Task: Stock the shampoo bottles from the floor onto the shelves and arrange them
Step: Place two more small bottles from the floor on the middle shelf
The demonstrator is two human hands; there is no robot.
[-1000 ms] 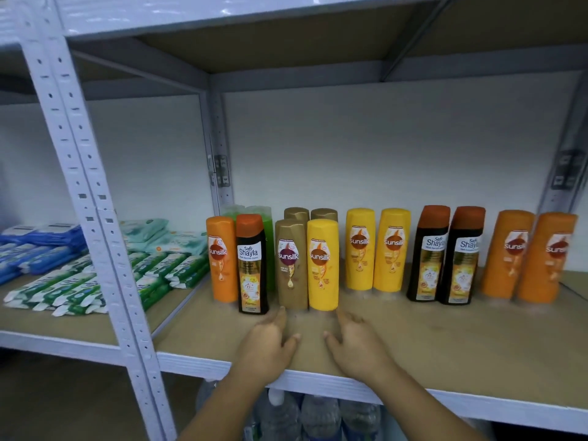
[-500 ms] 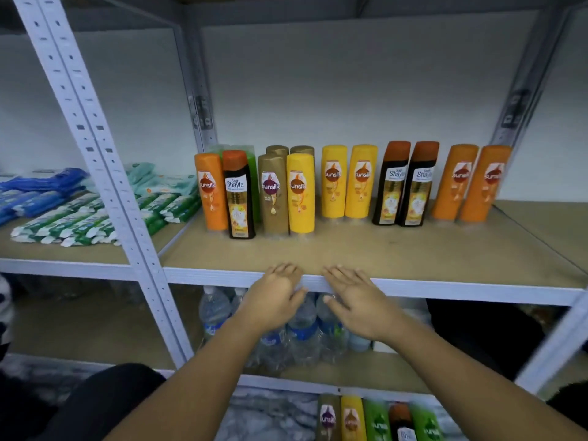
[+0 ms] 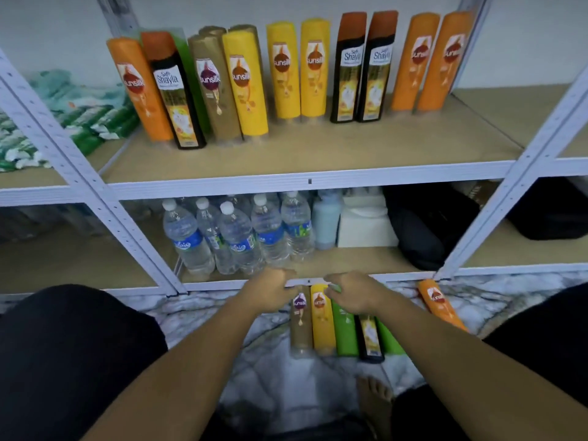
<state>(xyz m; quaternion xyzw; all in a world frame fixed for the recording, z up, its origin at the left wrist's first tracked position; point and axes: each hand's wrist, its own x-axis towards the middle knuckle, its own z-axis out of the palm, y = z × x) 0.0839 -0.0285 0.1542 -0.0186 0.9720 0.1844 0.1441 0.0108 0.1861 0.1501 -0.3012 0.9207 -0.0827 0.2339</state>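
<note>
Head view, lower centre: left hand (image 3: pixel 273 291) grip clamped on brown bottle (image 3: pixel 300 326) top; right hand (image 3: pixel 350 296) grip clamped on green bottle (image 3: pixel 344 332) top; both on floor (image 3: pixel 270 361).

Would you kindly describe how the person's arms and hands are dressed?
Left forearm and right forearm are bare, no sleeve in view. The left hand and right hand show no gloves, and no watch or bracelet; rings cannot be judged.
</note>
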